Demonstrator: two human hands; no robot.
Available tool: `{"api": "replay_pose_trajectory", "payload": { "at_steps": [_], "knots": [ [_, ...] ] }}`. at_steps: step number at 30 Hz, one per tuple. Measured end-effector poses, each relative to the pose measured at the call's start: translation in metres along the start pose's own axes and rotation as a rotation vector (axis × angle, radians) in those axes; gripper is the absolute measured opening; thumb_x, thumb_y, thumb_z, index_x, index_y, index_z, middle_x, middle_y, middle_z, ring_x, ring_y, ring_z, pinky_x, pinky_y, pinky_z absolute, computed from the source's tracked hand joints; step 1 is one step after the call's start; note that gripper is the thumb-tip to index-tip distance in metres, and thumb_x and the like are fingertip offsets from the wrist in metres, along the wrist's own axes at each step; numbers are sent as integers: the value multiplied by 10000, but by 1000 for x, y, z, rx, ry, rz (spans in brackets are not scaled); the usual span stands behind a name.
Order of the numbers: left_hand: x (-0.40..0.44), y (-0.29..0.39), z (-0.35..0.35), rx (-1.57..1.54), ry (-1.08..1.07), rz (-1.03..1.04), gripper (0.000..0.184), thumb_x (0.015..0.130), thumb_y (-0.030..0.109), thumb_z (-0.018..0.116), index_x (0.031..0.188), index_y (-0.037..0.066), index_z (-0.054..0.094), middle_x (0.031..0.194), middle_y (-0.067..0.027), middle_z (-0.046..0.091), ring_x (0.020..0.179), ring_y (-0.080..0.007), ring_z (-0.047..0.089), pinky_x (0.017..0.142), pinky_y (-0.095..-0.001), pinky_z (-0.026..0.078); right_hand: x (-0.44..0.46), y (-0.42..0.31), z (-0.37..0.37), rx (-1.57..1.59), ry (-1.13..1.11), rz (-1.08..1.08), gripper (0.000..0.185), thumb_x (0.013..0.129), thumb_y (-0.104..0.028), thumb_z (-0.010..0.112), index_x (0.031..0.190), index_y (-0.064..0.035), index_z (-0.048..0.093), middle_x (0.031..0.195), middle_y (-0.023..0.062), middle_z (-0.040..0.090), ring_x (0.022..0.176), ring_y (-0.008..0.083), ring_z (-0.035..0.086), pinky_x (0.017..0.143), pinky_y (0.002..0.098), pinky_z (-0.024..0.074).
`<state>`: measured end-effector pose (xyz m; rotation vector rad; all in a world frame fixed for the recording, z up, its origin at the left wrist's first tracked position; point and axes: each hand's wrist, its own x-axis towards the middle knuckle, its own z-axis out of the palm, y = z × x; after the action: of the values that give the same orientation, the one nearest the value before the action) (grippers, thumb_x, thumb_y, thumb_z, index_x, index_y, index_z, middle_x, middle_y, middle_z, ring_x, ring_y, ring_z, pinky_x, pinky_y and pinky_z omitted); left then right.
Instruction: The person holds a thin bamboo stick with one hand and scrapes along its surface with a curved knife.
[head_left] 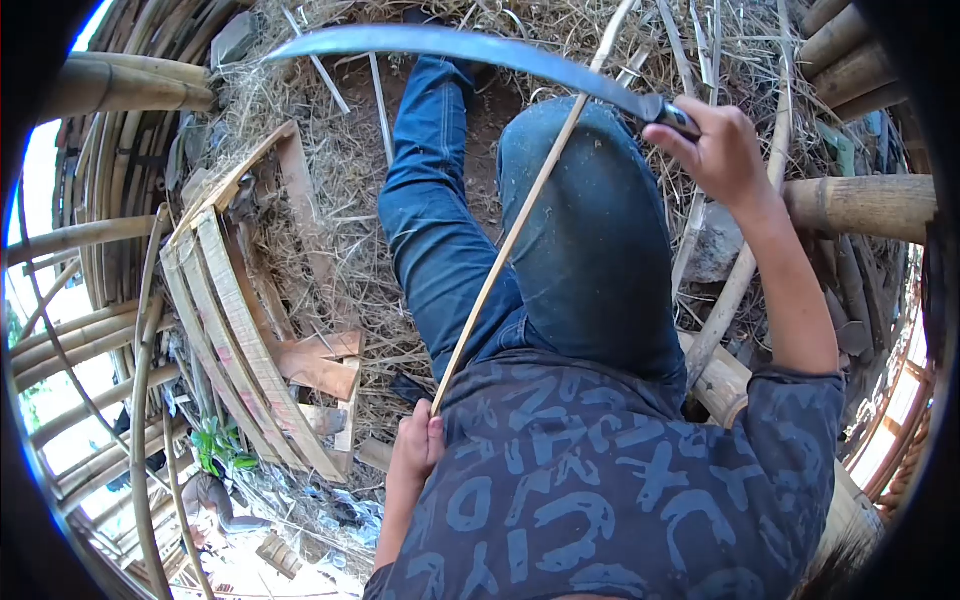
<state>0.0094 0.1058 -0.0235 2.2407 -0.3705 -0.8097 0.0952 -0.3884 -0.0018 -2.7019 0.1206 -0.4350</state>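
My right hand (722, 150) is closed round the dark handle of a sickle (470, 48), whose long curved blade reaches left across the top of the view. A thin bamboo strip (520, 215) runs slantwise over my raised knee. Its lower end sits in my left hand (420, 440), which is closed on it close to my waist. The blade crosses the strip near its upper part, above the knee; whether the two touch I cannot tell.
A slatted wooden crate (235, 330) lies tilted on the straw-covered ground (350, 240) at the left. Bamboo poles (860, 205) stick in from the right, and a thick one (135, 85) from the upper left. A stone (712, 245) and a slim pole (745, 265) lie beside my right leg.
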Motion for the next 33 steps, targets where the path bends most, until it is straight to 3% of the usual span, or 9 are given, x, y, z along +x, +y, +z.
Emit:
{"api": "replay_pose_trajectory", "payload": {
  "at_steps": [1,4,11,14,15,21,26,27,33],
  "knots": [
    [1,-3,2,-12,22,-10,465,990,463,416,829,31,484,559,-89,505,496,-266,555,493,-356,429,-3,-2,-1,15,-4,-20,711,798,-746,536,651,-51,504,471,51,411,416,225,455,455,333,367],
    [1,-7,5,-42,35,17,457,989,459,422,837,33,488,558,-86,502,493,-262,552,493,-355,426,5,5,-2,-60,-48,-151,648,753,-742,588,716,-96,625,523,67,561,512,272,623,499,370,480],
    [-1,-11,7,-36,25,19,412,999,416,429,840,39,477,575,-76,513,504,-211,532,498,-337,414,-7,51,9,81,-7,261,603,808,-687,597,716,-93,646,521,40,555,478,204,566,485,331,425],
    [9,4,4,-32,47,32,235,985,202,466,839,19,450,587,-181,480,521,-382,525,496,-406,394,-11,28,11,196,-32,229,582,804,-674,615,748,-98,676,534,38,575,499,177,582,497,327,439],
    [13,4,4,-25,44,43,235,985,202,466,839,19,450,587,-181,480,521,-382,525,496,-406,394,-10,20,15,187,-80,231,573,795,-664,630,777,-94,694,565,77,610,532,227,629,524,354,478],
    [32,13,-12,-345,112,-130,102,931,113,591,888,23,569,581,50,419,541,-38,353,477,-235,291,-6,-7,15,106,-55,116,559,771,-639,663,778,-81,688,630,139,645,637,338,666,594,405,528],
    [54,41,-17,-402,104,-134,169,979,140,524,842,40,534,639,58,438,562,-35,369,490,-219,296,-16,-3,37,359,-76,232,553,797,-592,679,700,-51,626,545,116,560,526,331,570,521,387,442],
    [58,53,-19,-514,64,-142,202,994,160,499,824,51,508,638,56,432,553,-34,363,486,-213,296,-18,-3,44,476,-69,242,541,808,-546,699,674,-35,582,515,91,495,470,265,471,497,362,390],
    [83,99,-11,-585,-92,-51,263,1046,268,394,869,79,444,620,47,365,495,-45,295,437,-216,240,-23,-18,49,732,-48,298,460,766,-396,799,633,-33,549,506,13,431,521,90,375,478,293,342]
  ]
}}
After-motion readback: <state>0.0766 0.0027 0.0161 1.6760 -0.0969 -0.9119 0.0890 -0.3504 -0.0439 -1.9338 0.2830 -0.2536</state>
